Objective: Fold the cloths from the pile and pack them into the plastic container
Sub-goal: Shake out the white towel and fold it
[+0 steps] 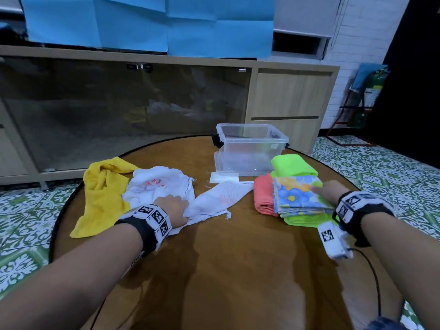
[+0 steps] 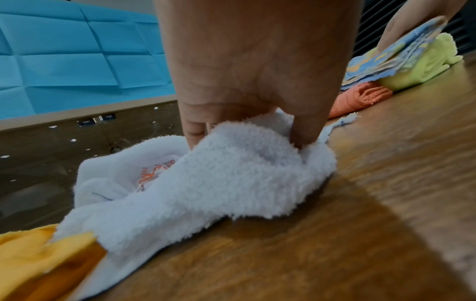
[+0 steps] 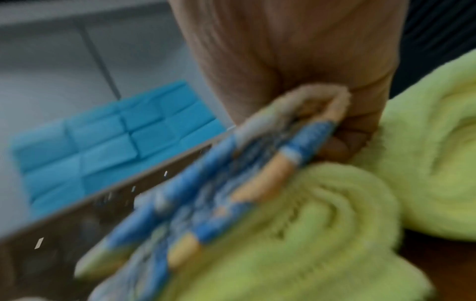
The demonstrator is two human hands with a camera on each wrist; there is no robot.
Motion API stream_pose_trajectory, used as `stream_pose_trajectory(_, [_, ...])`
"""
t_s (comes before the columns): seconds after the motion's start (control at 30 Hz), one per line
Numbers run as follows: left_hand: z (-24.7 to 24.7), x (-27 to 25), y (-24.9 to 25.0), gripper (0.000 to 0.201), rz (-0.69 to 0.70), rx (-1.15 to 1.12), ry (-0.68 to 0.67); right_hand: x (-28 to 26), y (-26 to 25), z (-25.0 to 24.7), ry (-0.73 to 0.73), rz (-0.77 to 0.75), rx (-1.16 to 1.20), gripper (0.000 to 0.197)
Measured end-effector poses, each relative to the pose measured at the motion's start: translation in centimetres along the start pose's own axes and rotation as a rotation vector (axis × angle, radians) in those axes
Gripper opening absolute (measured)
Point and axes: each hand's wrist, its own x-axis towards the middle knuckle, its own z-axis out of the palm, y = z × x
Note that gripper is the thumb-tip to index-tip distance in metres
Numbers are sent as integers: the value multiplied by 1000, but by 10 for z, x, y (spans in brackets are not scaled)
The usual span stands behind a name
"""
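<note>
Green patterned floor tiles (image 1: 392,172), wooden glass-fronted sideboard (image 1: 119,110), blue paper sheets (image 1: 147,22), white brick wall (image 1: 362,32)

Bare table (image 1: 238,246) along near edge, open between both arms. Plastic container (image 1: 250,148) open-topped at far edge. Approach flanked: white cloths (image 1: 162,186) and yellow cloth (image 1: 102,194) left, folded stack (image 1: 295,196) right. Narrow bare gap between, partly crossed by white cloth corner.

Bare forearms; each wrist wears a black fabric strap (image 1: 140,231) bearing white square-coded marker tiles (image 1: 157,216).
</note>
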Motion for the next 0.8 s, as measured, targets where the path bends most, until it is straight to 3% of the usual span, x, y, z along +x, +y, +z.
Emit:
stream_pose_trajectory(0.13, [5, 4, -1, 46, -4, 8, -8, 5, -5, 11, 77, -10, 56, 29])
stream_pose_trajectory(0.3, [6, 6, -1, 45, 10, 18, 11, 5, -3, -4, 117, 20, 104, 32])
stream_pose_trajectory(0.4, [6, 6, -1, 44, 8, 23, 17, 2, 8, 7, 192, 66, -30, 31])
stream_pose_trajectory(0.47, [6, 6, -1, 44, 9, 23, 20, -3, 8, 11, 368, -46, -187, 40])
stream_pose_trajectory(0.53, [6, 6, -1, 45, 6, 18, 12, -5, -1, 9, 475, -263, -240, 49])
stream_pose_trajectory(0.6, [6, 8, 0, 45, 2, 18, 1, -5, -10, 14, 413, -373, -280, 59])
stream_pose_trajectory(0.73, [7, 11, 2, 44, -16, 26, -17, -6, -14, 48, 7, -184, -433, 76])
stream_pose_trajectory(0.8, [6, 11, 2, 44, -11, 11, -34, -7, -12, 58, -49, -147, -491, 77])
